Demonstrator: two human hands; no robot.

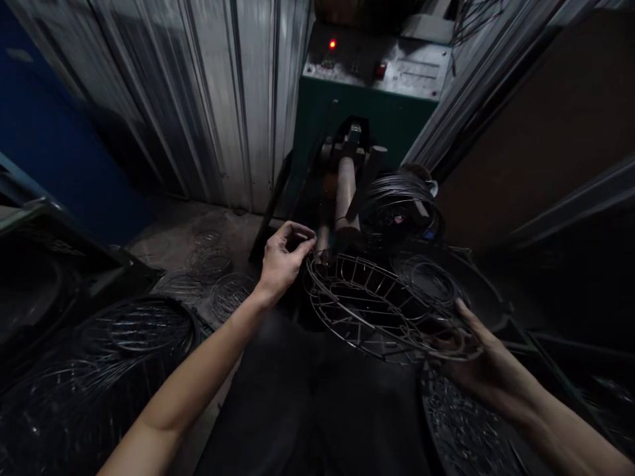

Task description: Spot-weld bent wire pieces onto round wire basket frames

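Observation:
A round wire basket (pixel 367 317) hangs tilted in front of a green machine (pixel 381 112). Its right rim is in the grip of my right hand (pixel 471 357), with the thumb on top and the other fingers partly hidden below. At the basket's far left rim, my left hand (pixel 288 254) is closed in a pinch, thumb against fingertips. Whatever lies in that pinch is too small and dark to make out. Just beyond those fingertips are the ends of the machine's thick round metal arms (pixel 346 192).
A coil of wire (pixel 401 192) hangs right of the arms. Wire rings (pixel 426 277) lie behind the basket. A bin of small dark metal pieces (pixel 461 423) stands lower right. Wire grids (pixel 143 324) pile up at left, and more rings (pixel 208 258) lie on the floor.

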